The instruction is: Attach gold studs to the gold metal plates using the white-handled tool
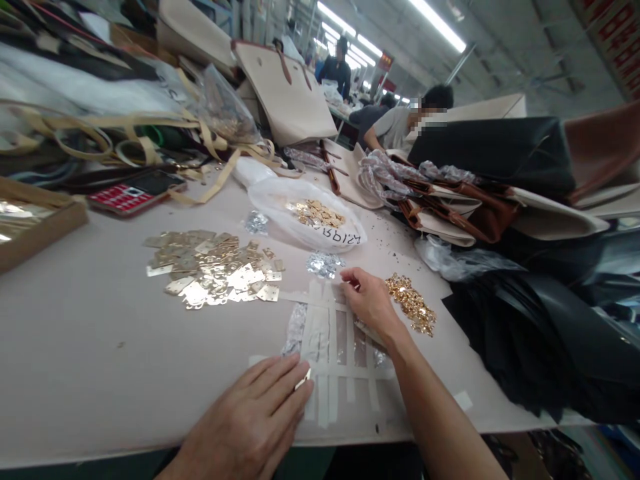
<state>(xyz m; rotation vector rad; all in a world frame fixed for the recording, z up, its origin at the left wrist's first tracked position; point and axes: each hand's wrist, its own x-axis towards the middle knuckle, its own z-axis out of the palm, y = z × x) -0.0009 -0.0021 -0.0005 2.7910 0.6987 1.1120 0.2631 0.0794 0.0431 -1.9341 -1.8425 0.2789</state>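
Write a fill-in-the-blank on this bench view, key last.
1. The right hand has its fingertips beside a small ____-coloured heap.
2. The left hand has its palm facing ____.
3. The white plastic bag holds ____-coloured pieces.
4. The black sheets lie on the table's ____ side.

Missing: silver; down; gold; right.

Bright strip lights (439, 25), grey ceiling (505, 63), red banner (617, 40), pale worktable (125, 387)

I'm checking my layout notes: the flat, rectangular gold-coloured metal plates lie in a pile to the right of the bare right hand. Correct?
Not quite: the head view shows the pile of plates to the left of the right hand, not to its right.
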